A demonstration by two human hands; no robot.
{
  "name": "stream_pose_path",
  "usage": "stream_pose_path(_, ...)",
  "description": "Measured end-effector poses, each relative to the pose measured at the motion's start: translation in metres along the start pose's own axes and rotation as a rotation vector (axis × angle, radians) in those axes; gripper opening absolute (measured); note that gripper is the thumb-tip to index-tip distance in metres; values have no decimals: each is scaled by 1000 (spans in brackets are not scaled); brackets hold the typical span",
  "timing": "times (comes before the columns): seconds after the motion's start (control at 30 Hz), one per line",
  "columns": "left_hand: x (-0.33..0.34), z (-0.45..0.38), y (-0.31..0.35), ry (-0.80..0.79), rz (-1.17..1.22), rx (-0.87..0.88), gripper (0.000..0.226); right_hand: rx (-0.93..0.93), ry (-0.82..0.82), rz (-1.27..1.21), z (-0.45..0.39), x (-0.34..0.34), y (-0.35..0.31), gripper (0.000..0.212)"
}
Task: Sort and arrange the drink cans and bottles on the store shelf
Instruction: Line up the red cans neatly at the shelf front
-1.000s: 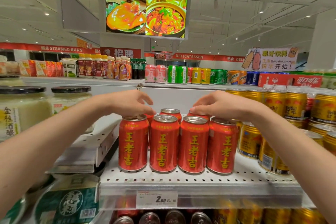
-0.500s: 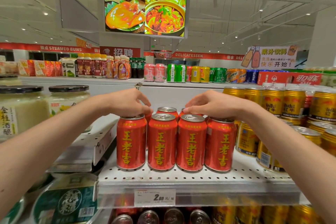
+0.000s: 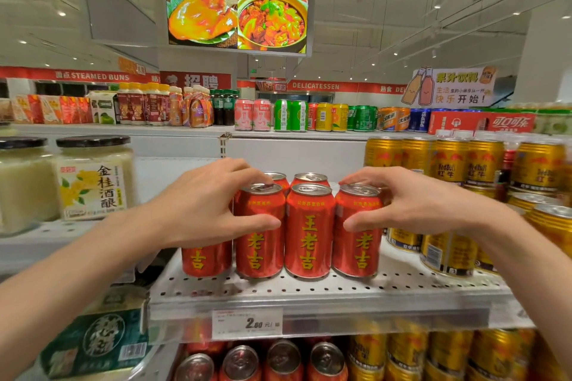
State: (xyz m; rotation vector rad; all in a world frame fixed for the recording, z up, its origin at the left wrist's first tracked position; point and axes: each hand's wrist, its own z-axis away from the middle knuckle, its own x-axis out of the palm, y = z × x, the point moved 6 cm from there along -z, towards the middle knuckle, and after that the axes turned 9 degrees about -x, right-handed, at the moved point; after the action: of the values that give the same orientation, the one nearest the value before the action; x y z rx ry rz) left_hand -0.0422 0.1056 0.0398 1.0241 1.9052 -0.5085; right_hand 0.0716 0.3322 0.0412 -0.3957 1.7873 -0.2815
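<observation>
A front row of red herbal-tea cans stands on the perforated white shelf (image 3: 402,288), with more red cans (image 3: 310,178) behind. My left hand (image 3: 201,204) lies over the leftmost can (image 3: 205,260) and grips the second can (image 3: 260,254), thumb across its front and fingers over its top. The third can (image 3: 309,232) stands free between my hands. My right hand (image 3: 418,201) grips the rightmost red can (image 3: 356,254), thumb on its front and fingers curled over its rim.
Gold Red Bull cans (image 3: 448,164) crowd the shelf right of my right hand. Glass jars with black lids (image 3: 93,179) stand on the left. A price tag (image 3: 247,323) hangs on the shelf edge, above more cans (image 3: 284,362). A green pack (image 3: 93,343) lies lower left.
Both hands came down from the can tops and closed round the outer cans, thumbs now across the fronts. The view has moved closer.
</observation>
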Motion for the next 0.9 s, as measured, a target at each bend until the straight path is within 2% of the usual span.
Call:
stream_pose_path(0.23, 2, 2, 2, 36, -55, -36, 85, 13, 85, -59, 2, 8, 6, 77)
stream_pose_path(0.53, 1, 14, 4, 141, -108, -25, 80, 35, 277, -134, 29, 26, 14, 97)
stream_pose_path(0.67, -7, 44, 0, 357, 145, -25, 54, 49, 438, -246, 63, 41, 12, 87)
stream_pose_path(0.77, -8, 79, -2, 502, 337, -62, 45, 31, 597, -347, 91, 58, 4, 71)
stream_pose_path(0.9, 11, 127, 3, 510, 545, -137, 34, 74, 731, -432, 131, 96, -4, 38)
